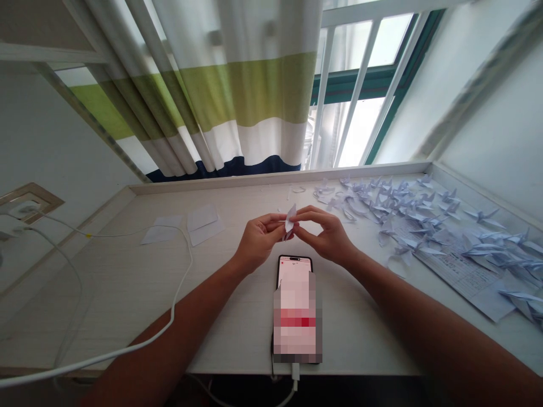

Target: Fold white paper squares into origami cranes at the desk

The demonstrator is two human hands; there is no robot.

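Note:
Between my two hands, above the middle of the desk, is a small folded piece of white paper (pixel 291 219), held upright. My left hand (pixel 259 240) pinches it from the left with thumb and fingers. From the other side, the thumb and index finger of my right hand (pixel 326 230) grip its right edge. The fingers hide part of its folds. Just below the hands lies a phone (pixel 296 305) with its screen lit and partly blurred out.
Many folded paper cranes (pixel 407 209) cover the desk's right side, some on a printed sheet (pixel 466 280). Flat paper pieces (pixel 203 223) lie at left. A white cable (pixel 186 271) crosses over my left forearm. Another cable plugs into the phone. A curtain (pixel 263 85) hangs behind the desk (pixel 161 294).

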